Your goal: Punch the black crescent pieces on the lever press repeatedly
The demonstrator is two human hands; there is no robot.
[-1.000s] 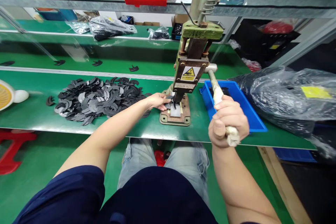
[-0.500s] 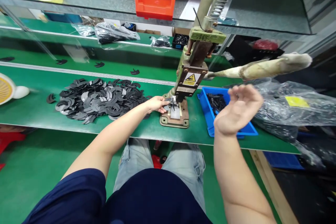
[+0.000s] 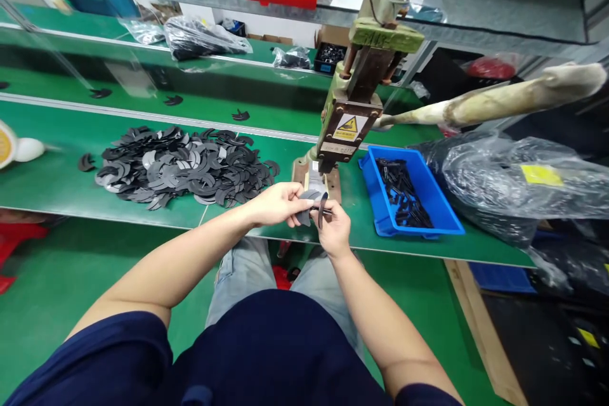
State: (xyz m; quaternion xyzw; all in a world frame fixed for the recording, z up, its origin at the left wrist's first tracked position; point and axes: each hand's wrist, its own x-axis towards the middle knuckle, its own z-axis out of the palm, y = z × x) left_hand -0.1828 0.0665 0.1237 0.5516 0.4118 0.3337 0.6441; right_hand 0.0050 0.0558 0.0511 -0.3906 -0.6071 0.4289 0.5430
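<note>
At the press (image 3: pixel 346 124), the left hand (image 3: pixel 278 204) grips flat gray pieces (image 3: pixel 311 195); the right hand (image 3: pixel 337 231) pinches a dark curved piece (image 3: pixel 323 206) just beside them. A loose pinch could drop it. Half a second earlier, the right hand was open below the lever (image 3: pixel 514 100).
</note>
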